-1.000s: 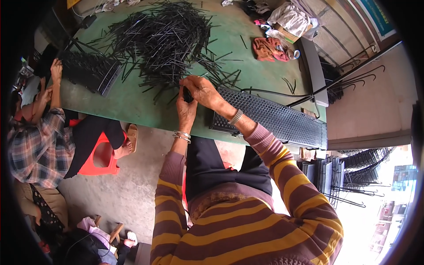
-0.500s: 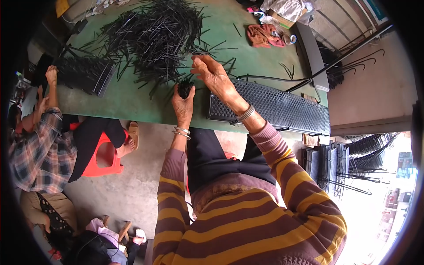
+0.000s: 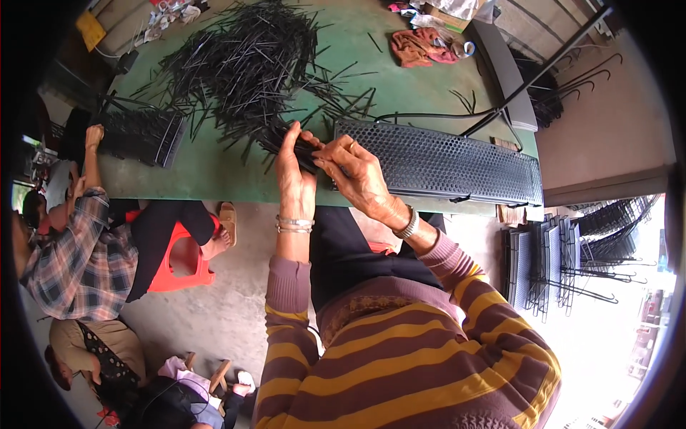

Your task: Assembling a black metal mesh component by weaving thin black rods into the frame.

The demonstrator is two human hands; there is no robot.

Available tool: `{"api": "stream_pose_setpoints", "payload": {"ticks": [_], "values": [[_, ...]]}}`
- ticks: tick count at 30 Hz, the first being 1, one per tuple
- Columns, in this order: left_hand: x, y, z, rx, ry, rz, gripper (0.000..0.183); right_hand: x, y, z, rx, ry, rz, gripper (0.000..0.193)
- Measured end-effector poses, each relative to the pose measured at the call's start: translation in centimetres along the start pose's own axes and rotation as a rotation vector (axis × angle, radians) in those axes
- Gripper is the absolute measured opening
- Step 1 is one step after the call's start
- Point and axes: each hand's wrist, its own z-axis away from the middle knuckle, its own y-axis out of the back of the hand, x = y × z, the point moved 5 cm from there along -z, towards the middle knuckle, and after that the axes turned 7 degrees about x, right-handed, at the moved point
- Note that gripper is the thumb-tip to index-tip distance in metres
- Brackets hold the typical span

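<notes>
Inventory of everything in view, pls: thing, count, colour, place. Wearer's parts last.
Table: one, green, in front of wearer
Stick pile: uncountable, black, on table beyond hands
Stick bundle: one, black, in left hand
Perforated rack: one, black, table's front right
Bristly rack: one, black, table's left
Cloth: one, orange-red, far right
Box: one, tan, behind cloth
Hooked racks: several, dark, lower right
Stool: one, red, left
Co-workers: at least three, one in plaid, left side
Left hand: one, bare, around stick bundle
Right hand: one, bare, fingertips at stick bundle
Sleeves: two, maroon-yellow striped, lower centre
</notes>
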Motion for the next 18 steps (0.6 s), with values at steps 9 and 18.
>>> {"api": "stream_pose_setpoints", "payload": {"ticks": [9, 18], "values": [[-4.5, -1.2, 3.9, -0.028, 0.190, 0.018, 0.016, -1.2, 4.0, 3.3, 0.148, -0.068, -0.061, 0.019], [-9.1, -1.6, 7.9, -0.020, 0.440, -0.123, 0.017, 0.1, 11.7, 5.6, 0.490, -0.411, -0.406, 0.017]]}}
